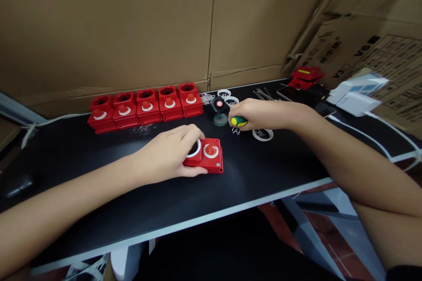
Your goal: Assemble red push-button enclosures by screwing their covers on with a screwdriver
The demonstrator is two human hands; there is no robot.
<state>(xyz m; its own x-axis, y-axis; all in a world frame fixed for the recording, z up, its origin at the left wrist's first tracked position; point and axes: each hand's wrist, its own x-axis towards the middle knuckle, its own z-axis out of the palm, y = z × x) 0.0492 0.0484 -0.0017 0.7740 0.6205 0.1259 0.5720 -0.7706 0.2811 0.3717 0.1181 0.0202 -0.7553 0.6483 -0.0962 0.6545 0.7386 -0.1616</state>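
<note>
My left hand is closed around the left side of a red box with a red button and white ring, which lies flat on the black table. My right hand is wrapped round a screwdriver with a green and yellow handle; its shaft is hidden in the fist. Just left of that handle lie a small round clear lens and a small black part with a red and white face. A white ring lies under my right wrist.
Several matching red boxes stand in a row at the back left, against cardboard sheets. More white rings, thin metal pins, a red lid, a phone and a white charger with cable lie at the back right.
</note>
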